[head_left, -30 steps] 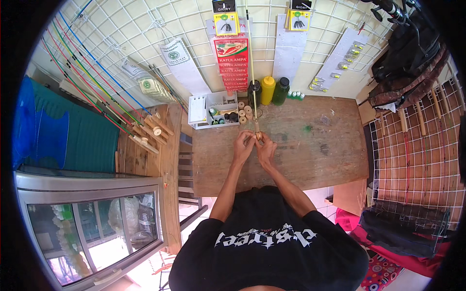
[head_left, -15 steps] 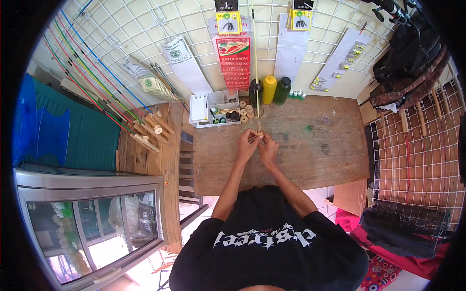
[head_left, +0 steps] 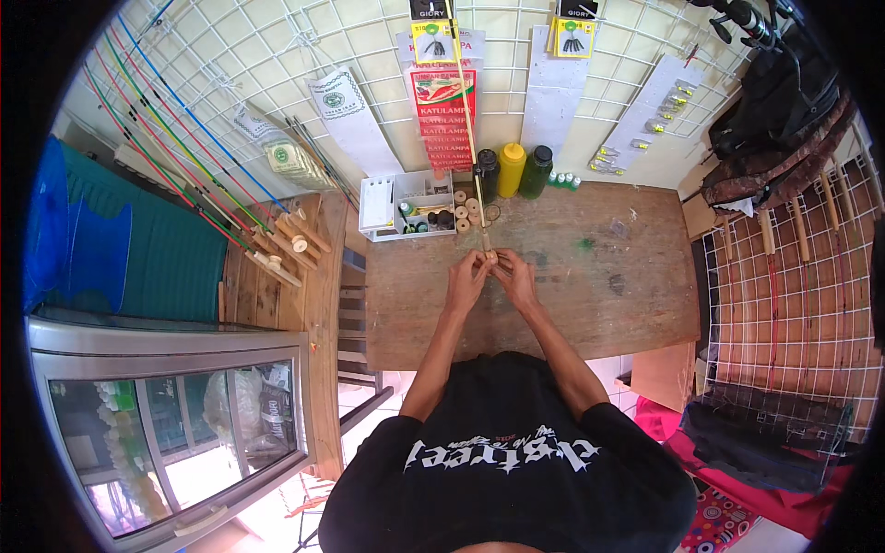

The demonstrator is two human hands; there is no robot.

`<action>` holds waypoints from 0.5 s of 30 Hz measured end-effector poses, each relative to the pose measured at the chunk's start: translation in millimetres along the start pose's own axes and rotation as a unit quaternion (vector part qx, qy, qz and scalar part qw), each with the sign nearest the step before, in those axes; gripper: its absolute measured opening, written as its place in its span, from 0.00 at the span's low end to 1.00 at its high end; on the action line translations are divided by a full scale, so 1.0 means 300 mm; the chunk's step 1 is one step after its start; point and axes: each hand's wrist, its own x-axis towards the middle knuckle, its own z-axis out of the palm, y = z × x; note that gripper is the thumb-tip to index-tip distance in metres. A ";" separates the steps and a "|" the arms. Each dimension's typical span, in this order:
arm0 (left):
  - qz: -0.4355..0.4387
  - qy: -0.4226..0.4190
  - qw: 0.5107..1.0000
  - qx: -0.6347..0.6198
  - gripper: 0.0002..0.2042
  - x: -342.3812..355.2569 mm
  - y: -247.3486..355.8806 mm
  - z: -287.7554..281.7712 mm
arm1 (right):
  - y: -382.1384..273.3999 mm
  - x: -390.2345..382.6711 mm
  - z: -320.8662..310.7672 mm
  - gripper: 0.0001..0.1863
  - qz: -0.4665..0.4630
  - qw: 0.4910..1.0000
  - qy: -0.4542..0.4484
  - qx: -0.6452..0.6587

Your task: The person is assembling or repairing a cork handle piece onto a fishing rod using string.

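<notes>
A thin yellow fishing rod (head_left: 466, 101) rises from between my hands and leans slightly left over the back of the table. Its pale wooden handle (head_left: 485, 239) ends at my fingertips. My left hand (head_left: 468, 279) is closed in a pinch at the handle's lower end. Close beside it, my right hand (head_left: 515, 278) has its fingers closed around the same spot. A small round wooden piece (head_left: 492, 256) shows between the fingertips; its details are too small to make out.
On the wooden table (head_left: 608, 295), a white organizer (head_left: 387, 230) stands back left by several wooden discs (head_left: 463, 211). Behind are a yellow bottle (head_left: 511, 171), dark bottles and small green-white bottles. Several fishing rods (head_left: 194, 180) lean at left. A glass-fronted cabinet (head_left: 175, 433) stands lower left.
The rod's upper part has swung left, from nearly upright to a slight tilt. My right hand has shifted a little to the right; both hands stay at the handle's end.
</notes>
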 end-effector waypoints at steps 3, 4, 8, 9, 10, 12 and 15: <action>-0.001 -0.035 0.999 0.001 0.09 0.005 0.006 0.003 | 0.031 0.018 -0.018 0.15 0.000 0.999 -0.018 0.027; 0.021 -0.022 0.999 0.043 0.09 0.005 -0.002 0.005 | 0.031 0.025 -0.018 0.15 0.002 0.998 -0.026 0.059; 0.117 0.019 0.989 0.088 0.10 0.009 -0.023 0.004 | 0.016 0.029 -0.026 0.14 -0.009 0.999 -0.031 0.004; 0.117 0.020 0.989 0.088 0.10 0.011 -0.026 0.000 | 0.007 0.029 -0.029 0.14 -0.024 0.999 -0.029 0.008; 0.096 -0.004 0.993 0.062 0.10 0.012 -0.025 -0.003 | 0.003 0.027 -0.035 0.15 -0.040 0.999 -0.026 0.011; 0.075 -0.027 0.996 0.035 0.10 0.018 -0.022 -0.009 | -0.006 0.033 -0.046 0.16 -0.021 0.998 -0.037 0.041; 0.071 -0.045 0.996 0.020 0.09 0.026 -0.026 -0.014 | -0.005 0.033 -0.053 0.17 0.004 0.995 -0.052 0.081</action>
